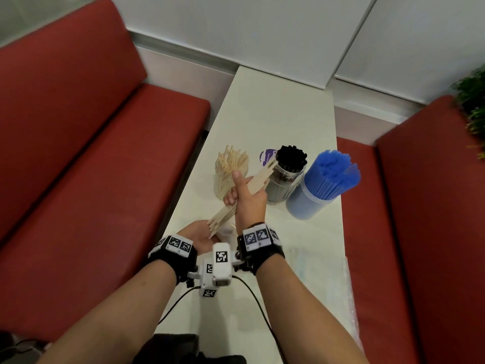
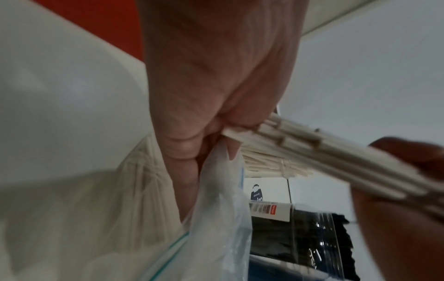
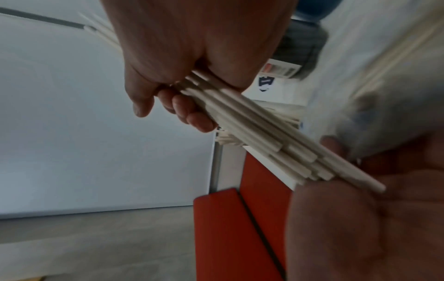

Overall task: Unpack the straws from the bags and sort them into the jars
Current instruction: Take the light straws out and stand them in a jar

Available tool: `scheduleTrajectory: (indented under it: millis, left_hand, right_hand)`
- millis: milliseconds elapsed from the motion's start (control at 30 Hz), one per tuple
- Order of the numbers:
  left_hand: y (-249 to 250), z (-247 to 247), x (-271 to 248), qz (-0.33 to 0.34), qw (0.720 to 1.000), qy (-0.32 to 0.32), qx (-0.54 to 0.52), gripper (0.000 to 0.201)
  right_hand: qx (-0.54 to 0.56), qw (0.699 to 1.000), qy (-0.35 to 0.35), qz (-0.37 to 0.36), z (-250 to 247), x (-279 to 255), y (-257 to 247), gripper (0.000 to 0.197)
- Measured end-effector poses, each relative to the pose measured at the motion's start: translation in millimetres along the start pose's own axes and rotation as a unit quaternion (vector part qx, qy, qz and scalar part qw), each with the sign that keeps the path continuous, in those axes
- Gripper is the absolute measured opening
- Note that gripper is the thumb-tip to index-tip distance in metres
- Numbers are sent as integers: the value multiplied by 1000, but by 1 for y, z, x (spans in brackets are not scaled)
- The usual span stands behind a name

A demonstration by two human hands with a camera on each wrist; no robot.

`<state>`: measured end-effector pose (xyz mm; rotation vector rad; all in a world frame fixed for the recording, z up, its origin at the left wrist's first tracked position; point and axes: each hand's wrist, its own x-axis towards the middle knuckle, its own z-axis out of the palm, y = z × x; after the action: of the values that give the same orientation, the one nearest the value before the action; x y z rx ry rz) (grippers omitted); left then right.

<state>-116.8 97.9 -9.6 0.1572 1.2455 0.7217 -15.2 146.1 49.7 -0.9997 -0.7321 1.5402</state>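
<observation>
My right hand (image 1: 245, 190) grips a bundle of beige straws (image 1: 259, 177) around its middle, slanted above the table; the fingers wrap it in the right wrist view (image 3: 168, 106). The lower ends of the bundle (image 3: 264, 136) press into the palm of my left hand (image 1: 200, 236). That left hand (image 2: 192, 148) also pinches the edge of a clear plastic bag (image 2: 216, 218) in its curled fingers. Behind stand three clear jars: one of beige straws (image 1: 231, 174), one of black straws (image 1: 286, 177), one of blue straws (image 1: 315, 195).
The narrow white table (image 1: 275, 114) runs between two red benches, left (image 1: 91, 153) and right (image 1: 420, 232). Clear empty bags (image 1: 322, 271) lie near its right front edge. A purple round lid (image 1: 267, 156) sits behind the jars. A plant (image 1: 472, 101) is at far right.
</observation>
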Motion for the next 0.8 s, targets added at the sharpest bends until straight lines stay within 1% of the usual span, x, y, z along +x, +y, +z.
scheduleTrajectory:
  millis: [100,167,200,267,333,433,533,667,800]
  left_hand:
    - [-2,1,-3,-6,999,-29,13,27]
    - [-3,3,-4,-19,999,-38,12,19]
    - [-3,3,-4,-25,999,-29,9,16]
    - [-2,4,-3,-16,1000,5,-7,14]
    - [-1,2,-3,-3,999,23,-28,21]
    - [-1,-3,-2,-4,998,26,-57,23]
    - [-1,-8,0,-8,998,22,-62,25]
    - [4,-10,2,-14,998,18,-64,26]
    - [11,-14,7,-17,996,8,-87,27]
  right_hand:
    - [-4,1000,0,28,-5,-4,10,26]
    - [-10,999,-12,30,-3,1,4,25]
    - [-14,1000,-15,24,-2,7,-3,27]
    - [-33,999,-9,-12,4,24,-28,31]
    - [-54,997,10,-59,9,44,-59,34]
    - [-51,992,45,-110,17,74,-101,38]
    - [-27,986,66,-149,29,100,-119,39]
    - [-51,984,61,-162,46,124,-111,40]
    - [-113,984,47,-126,45,140,-76,43]
